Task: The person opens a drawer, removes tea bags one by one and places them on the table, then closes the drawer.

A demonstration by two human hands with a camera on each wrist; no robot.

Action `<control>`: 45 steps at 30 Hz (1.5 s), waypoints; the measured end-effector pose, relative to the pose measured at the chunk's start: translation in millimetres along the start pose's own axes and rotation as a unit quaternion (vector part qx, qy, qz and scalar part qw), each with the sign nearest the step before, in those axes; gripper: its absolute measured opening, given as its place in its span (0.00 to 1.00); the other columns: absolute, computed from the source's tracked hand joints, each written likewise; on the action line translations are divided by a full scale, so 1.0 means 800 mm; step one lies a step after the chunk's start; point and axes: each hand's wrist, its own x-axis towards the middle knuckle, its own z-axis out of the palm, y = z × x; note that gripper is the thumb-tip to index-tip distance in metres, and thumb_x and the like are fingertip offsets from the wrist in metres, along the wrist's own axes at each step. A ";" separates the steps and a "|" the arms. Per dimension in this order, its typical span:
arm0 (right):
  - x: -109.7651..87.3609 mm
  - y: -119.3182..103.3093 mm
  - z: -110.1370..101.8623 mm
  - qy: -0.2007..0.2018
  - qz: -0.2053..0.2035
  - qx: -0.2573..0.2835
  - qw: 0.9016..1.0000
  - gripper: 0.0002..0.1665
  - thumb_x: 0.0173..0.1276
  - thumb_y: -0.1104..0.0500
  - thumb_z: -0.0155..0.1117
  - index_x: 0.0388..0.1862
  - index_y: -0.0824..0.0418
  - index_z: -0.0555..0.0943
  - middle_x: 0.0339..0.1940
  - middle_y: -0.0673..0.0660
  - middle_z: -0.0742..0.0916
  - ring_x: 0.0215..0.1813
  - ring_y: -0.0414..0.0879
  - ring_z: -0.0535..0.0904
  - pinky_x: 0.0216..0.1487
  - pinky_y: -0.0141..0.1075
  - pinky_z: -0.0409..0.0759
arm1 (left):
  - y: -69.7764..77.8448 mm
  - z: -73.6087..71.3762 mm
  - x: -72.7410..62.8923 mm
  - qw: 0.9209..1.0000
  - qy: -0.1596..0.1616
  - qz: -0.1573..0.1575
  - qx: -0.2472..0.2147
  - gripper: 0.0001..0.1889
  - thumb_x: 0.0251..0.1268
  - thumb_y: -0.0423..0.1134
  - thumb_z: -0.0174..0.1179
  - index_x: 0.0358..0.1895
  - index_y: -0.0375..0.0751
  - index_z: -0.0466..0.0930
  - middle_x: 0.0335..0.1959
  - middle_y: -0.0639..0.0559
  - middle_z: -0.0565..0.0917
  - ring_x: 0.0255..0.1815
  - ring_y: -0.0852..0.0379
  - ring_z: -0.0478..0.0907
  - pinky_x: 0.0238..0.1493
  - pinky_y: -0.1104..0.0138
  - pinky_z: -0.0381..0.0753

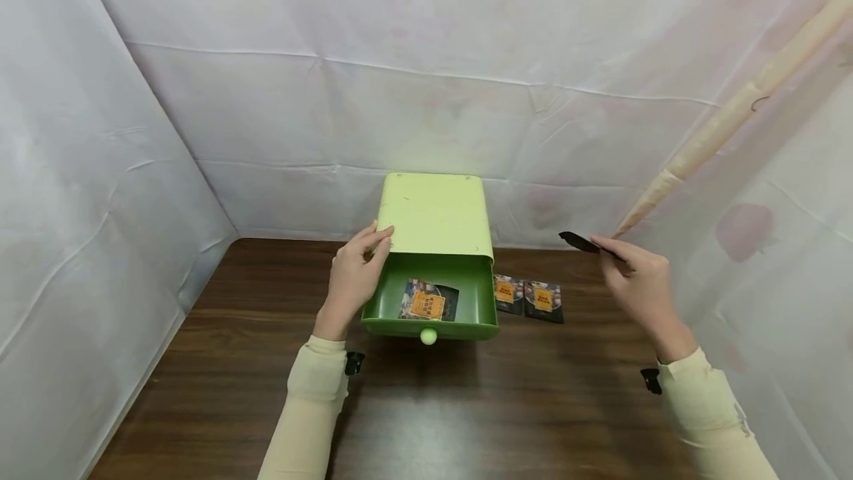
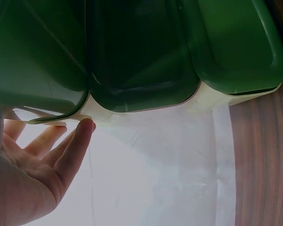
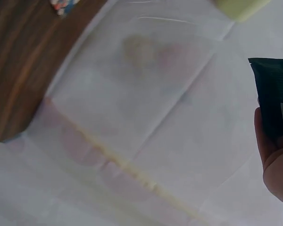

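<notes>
A light green cabinet (image 1: 436, 213) stands against the back cloth, and the left wrist view shows three dark green drawer fronts. Its top drawer (image 1: 478, 298), with a round knob, is pulled out. Inside lie overlapping printed sachets (image 1: 426, 304) with an orange label. My left hand (image 1: 353, 272) touches the cabinet's front left edge with fairly straight fingers. Raised off to the right, my right hand (image 1: 636, 280) pinches a dark sachet (image 1: 578, 241) between thumb and fingers. In the right wrist view this sachet (image 3: 276, 94) shows a dark face with a small barcode.
Two more printed sachets (image 1: 509, 295) lie on the brown wooden table (image 1: 426, 406), just right of the drawer. White cloth (image 1: 320, 117) hangs behind and on both sides. A fabric-covered pole (image 1: 720, 124) slants down in the right corner.
</notes>
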 end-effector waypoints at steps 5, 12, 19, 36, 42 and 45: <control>-0.014 0.021 0.002 -0.010 0.023 -0.004 1.000 0.17 0.60 0.78 0.61 0.44 0.67 0.88 0.30 0.62 0.88 0.14 0.31 0.58 0.21 0.24 0.58 | -0.002 -0.001 -0.001 1.000 0.000 0.001 -0.004 0.20 0.75 0.57 0.49 0.62 0.59 0.79 0.70 0.52 0.68 0.10 0.57 0.64 0.18 0.62 0.64; -0.038 0.045 0.006 -0.052 0.088 -0.023 0.995 0.16 0.64 0.76 0.59 0.46 0.68 0.87 0.23 0.62 0.86 0.13 0.26 0.48 0.15 0.27 0.53 | -0.001 -0.001 -0.001 1.000 -0.001 0.000 -0.006 0.20 0.75 0.56 0.49 0.62 0.59 0.79 0.70 0.54 0.68 0.18 0.60 0.74 0.20 0.61 0.65; -0.060 0.072 0.013 -0.094 0.160 -0.046 0.982 0.15 0.67 0.72 0.57 0.48 0.68 0.86 0.07 0.47 0.71 0.08 0.33 0.49 0.11 0.30 0.52 | 0.000 -0.001 0.000 1.000 0.000 0.003 -0.007 0.20 0.75 0.56 0.50 0.62 0.58 0.79 0.70 0.53 0.68 0.11 0.58 0.65 0.16 0.63 0.63; -0.114 0.114 0.046 -0.215 0.266 -0.067 0.937 0.22 0.69 0.69 0.51 0.60 0.69 0.79 0.05 0.48 0.69 0.07 0.42 0.55 0.10 0.33 0.54 | 0.000 0.001 0.000 0.999 0.016 0.023 -0.023 0.19 0.75 0.54 0.51 0.61 0.56 0.80 0.69 0.49 0.70 0.07 0.59 0.54 0.11 0.65 0.59; -0.121 0.115 0.055 -0.251 0.290 -0.077 0.920 0.23 0.69 0.68 0.51 0.61 0.68 0.78 0.10 0.52 0.75 0.08 0.45 0.60 0.10 0.35 0.56 | -0.001 0.002 0.000 0.999 0.017 0.018 -0.022 0.18 0.75 0.53 0.51 0.61 0.58 0.80 0.69 0.51 0.69 0.11 0.57 0.59 0.12 0.65 0.59; -0.125 0.115 0.061 -0.260 0.294 -0.090 0.915 0.22 0.68 0.67 0.52 0.60 0.68 0.79 0.14 0.57 0.79 0.09 0.45 0.61 0.11 0.36 0.58 | -0.002 0.002 -0.001 0.999 0.017 0.019 -0.022 0.18 0.75 0.52 0.51 0.61 0.57 0.80 0.69 0.51 0.69 0.11 0.57 0.60 0.12 0.65 0.59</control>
